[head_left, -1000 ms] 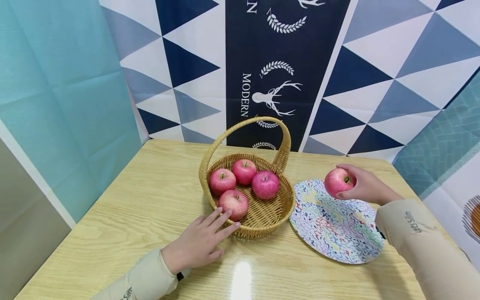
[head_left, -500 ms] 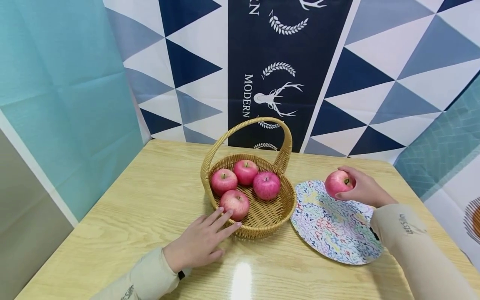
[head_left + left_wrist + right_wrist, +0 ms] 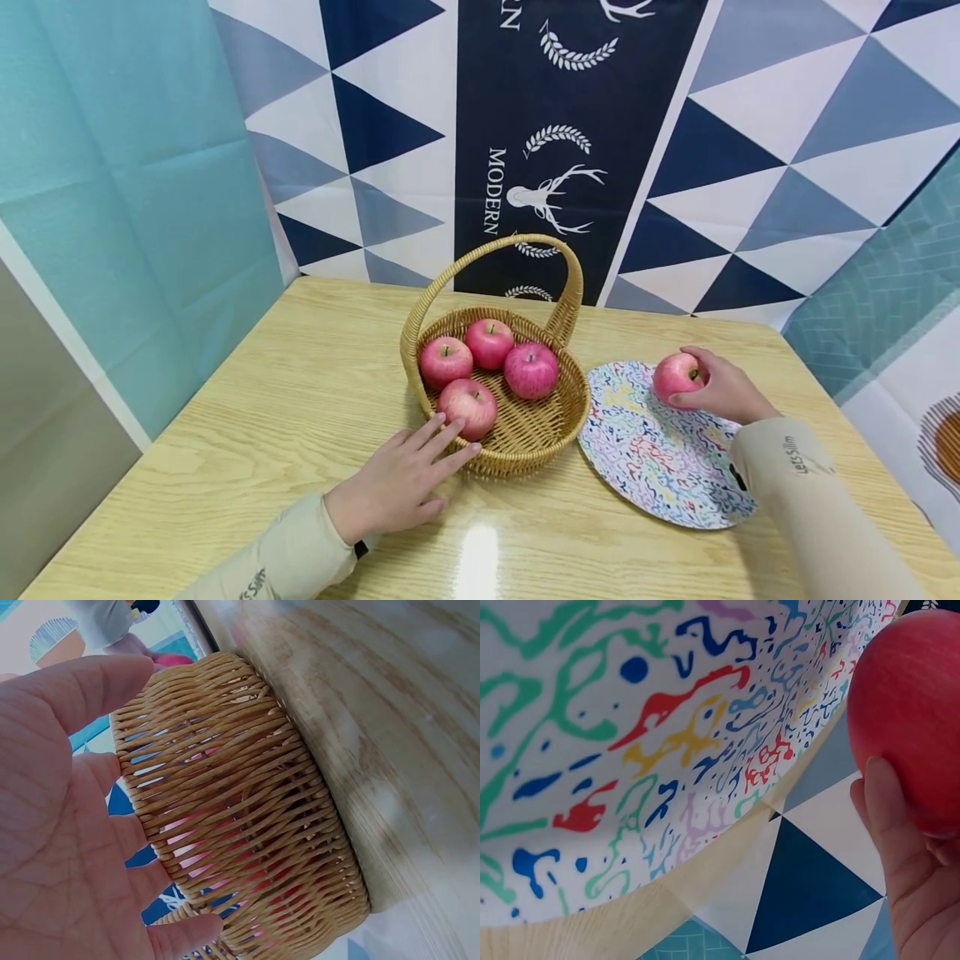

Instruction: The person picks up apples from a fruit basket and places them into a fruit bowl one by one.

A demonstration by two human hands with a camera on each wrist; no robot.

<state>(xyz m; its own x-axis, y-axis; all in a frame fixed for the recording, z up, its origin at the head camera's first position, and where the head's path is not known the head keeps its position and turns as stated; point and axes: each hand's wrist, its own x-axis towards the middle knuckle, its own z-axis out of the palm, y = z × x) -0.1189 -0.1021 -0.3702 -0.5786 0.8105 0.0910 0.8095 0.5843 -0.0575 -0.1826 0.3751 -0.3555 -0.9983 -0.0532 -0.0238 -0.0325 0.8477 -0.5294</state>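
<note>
My right hand (image 3: 726, 390) grips a red apple (image 3: 675, 381) over the far part of a round, flat board with a colourful squiggle pattern (image 3: 651, 467). The right wrist view shows fingers along the side of this apple (image 3: 911, 720), close over the patterned surface. To the left stands a wicker basket (image 3: 536, 461) with a tall arched handle. Several apples lie in it, the nearest apple (image 3: 471, 407) beside the front left rim. With fingers spread and fairly straight, my left hand (image 3: 397, 487) rests on that rim. In the left wrist view, its fingers reach along the woven wall (image 3: 225, 795).
The light wooden table (image 3: 285, 400) carries the basket and the board side by side. Behind its far edge hangs a patterned cloth (image 3: 390, 142). A blue-green cloth (image 3: 127, 192) borders the left side, and a brown round object (image 3: 948, 446) shows at the far right.
My right hand has come down slightly with the apple, closer to the board. The left hand has kept its place on the basket rim.
</note>
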